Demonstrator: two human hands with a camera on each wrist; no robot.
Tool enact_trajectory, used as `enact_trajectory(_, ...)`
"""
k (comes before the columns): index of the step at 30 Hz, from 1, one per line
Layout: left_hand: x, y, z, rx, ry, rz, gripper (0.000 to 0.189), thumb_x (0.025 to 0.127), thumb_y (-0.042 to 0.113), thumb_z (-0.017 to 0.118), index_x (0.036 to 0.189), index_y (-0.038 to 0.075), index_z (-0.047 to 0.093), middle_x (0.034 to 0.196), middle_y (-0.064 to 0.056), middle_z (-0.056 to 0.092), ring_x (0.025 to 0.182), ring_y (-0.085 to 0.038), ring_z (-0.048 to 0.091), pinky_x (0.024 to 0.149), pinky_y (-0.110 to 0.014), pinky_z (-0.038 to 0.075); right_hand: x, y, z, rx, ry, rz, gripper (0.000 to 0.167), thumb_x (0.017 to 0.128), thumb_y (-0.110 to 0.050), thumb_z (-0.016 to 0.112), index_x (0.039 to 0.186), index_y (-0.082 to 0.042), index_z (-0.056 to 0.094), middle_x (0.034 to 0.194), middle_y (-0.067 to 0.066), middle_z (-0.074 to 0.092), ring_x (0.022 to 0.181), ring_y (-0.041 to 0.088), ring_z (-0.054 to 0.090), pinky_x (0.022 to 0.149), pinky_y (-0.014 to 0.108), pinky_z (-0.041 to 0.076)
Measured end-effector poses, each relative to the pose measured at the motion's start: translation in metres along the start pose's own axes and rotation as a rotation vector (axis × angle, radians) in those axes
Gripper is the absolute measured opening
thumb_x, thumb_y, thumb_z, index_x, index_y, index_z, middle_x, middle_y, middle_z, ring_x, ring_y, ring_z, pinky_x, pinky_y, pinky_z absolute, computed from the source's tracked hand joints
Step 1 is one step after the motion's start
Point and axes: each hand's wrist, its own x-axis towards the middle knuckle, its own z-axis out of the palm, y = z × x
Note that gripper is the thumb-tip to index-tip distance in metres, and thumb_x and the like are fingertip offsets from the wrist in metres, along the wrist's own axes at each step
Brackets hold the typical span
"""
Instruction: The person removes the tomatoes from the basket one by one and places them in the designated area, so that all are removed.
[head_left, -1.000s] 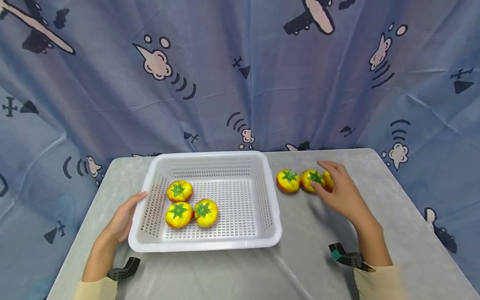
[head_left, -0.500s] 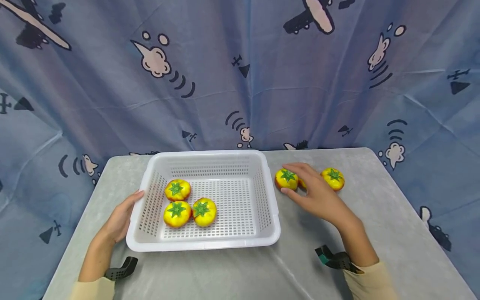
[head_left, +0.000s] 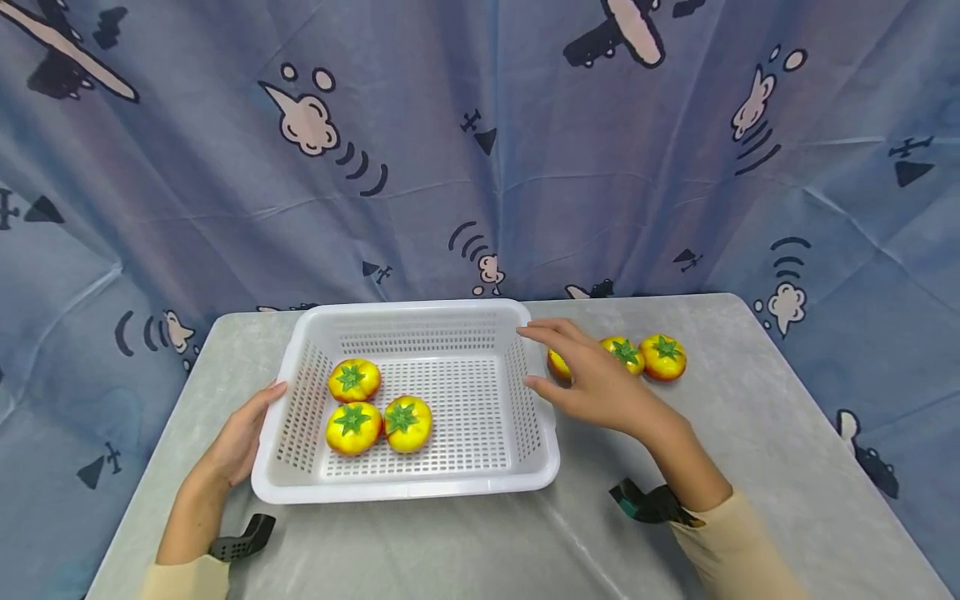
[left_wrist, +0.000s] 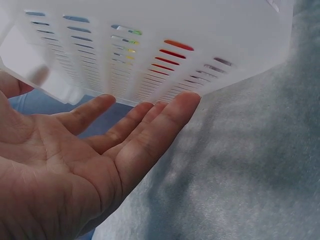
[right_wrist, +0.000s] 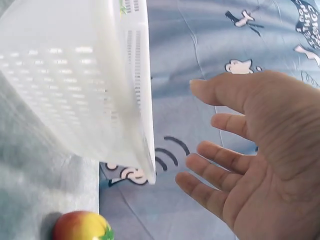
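Note:
A white perforated plastic basket (head_left: 465,475) sits on the table with three yellow-and-red, tomato-like fruits inside, one of them nearest the far wall (head_left: 354,380). My left hand (head_left: 238,437) grips its left side, thumb over the rim and fingers against the outer wall; the left wrist view shows these fingers (left_wrist: 142,145) from below. At the basket's right rim, my right hand (head_left: 592,379) hovers with spread fingers and nothing between them. In the right wrist view that hand (right_wrist: 260,165) stands apart from the basket wall (right_wrist: 75,95).
Right of the basket, three similar fruits stand in a row, the rightmost fruit (head_left: 663,357) fully visible and the leftmost partly hidden by my right hand. A grey table (head_left: 787,467) carries everything. Behind it hangs a blue patterned curtain (head_left: 420,150).
My right hand has moved left, from above the row of fruits to the basket's right rim. The left hand keeps its hold; basket and fruits stay in place.

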Motion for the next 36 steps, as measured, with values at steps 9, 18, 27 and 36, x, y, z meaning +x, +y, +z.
enact_trajectory(9,0.003,-0.002,0.002,-0.005,-0.008,0.010,0.072,0.114,0.053,0.017,0.171,0.020,-0.011,0.173,-0.031,0.010,0.148,-0.040,0.037,0.102,-0.040,0.050,0.020,-0.015,0.001,0.065,-0.119,-0.060,0.061,0.098,-0.024,0.077,0.155,-0.016,0.055,0.159,0.009,0.051,0.143,0.032,0.053,0.111,0.055,0.052)
enact_trajectory(18,0.003,-0.002,0.003,-0.012,-0.004,-0.012,0.072,0.113,0.054,0.018,0.171,0.020,-0.010,0.172,-0.031,0.014,0.136,-0.022,0.049,0.100,-0.038,0.051,0.046,-0.024,0.008,0.128,-0.255,-0.101,0.059,0.099,-0.026,0.076,0.153,-0.014,0.056,0.151,0.009,0.058,0.132,0.027,0.061,0.106,0.046,0.056)
enact_trajectory(27,0.000,-0.002,0.001,-0.024,-0.018,-0.022,0.072,0.113,0.054,0.017,0.170,0.020,-0.012,0.171,-0.031,0.012,0.128,-0.011,0.053,0.099,-0.037,0.052,0.066,-0.036,0.025,0.078,-0.395,-0.129,0.058,0.100,-0.027,0.075,0.153,-0.013,0.056,0.153,0.011,0.057,0.136,0.027,0.059,0.104,0.043,0.058)
enact_trajectory(36,0.000,0.000,-0.002,-0.019,-0.025,-0.008,0.072,0.113,0.054,0.017,0.171,0.021,-0.011,0.171,-0.032,0.011,0.126,-0.007,0.053,0.098,-0.035,0.053,0.083,-0.053,0.048,-0.006,-0.506,-0.157,0.055,0.101,-0.030,0.074,0.151,-0.014,0.058,0.155,0.008,0.058,0.140,0.028,0.059,0.112,0.044,0.052)
